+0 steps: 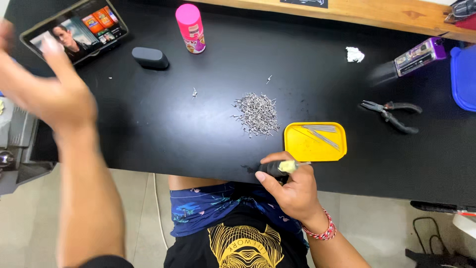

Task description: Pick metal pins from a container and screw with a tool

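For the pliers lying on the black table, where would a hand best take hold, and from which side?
Probably the pliers are best gripped by their two dark handles, which spread toward the table's right end, coming from above on that side. The thin jaws point left toward the yellow tray and offer little to hold.

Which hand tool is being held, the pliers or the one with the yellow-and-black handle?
The yellow-and-black handled tool: the right hand wraps it at the table's edge. The pliers lie alone, untouched, farther right.
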